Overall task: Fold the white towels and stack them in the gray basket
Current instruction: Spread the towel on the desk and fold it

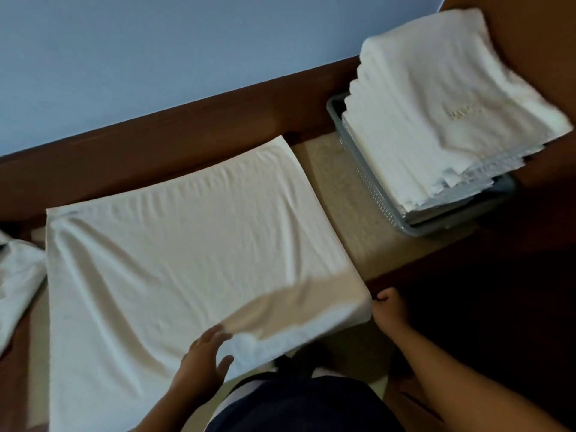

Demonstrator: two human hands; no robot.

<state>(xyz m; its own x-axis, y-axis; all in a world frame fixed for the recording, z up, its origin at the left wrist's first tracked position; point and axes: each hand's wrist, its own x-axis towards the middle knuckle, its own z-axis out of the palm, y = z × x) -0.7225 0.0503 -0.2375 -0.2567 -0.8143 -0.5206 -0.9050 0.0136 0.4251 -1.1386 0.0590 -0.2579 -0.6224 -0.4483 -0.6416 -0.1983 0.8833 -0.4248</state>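
Observation:
A large white towel (174, 254) lies spread flat on the beige surface, a few soft creases across it. My left hand (204, 358) rests on its near edge with fingers straight and spread. My right hand (388, 308) pinches the towel's near right corner. At the upper right stands the gray basket (367, 182), filled above its rim with a tall stack of folded white towels (442, 101); the top one overhangs the basket's right side.
A crumpled white towel (17, 282) lies at the left edge. A brown wooden ledge (187, 132) runs behind the surface below a blue wall. Bare beige surface (336, 194) separates the spread towel from the basket. My dark clothing fills the bottom middle.

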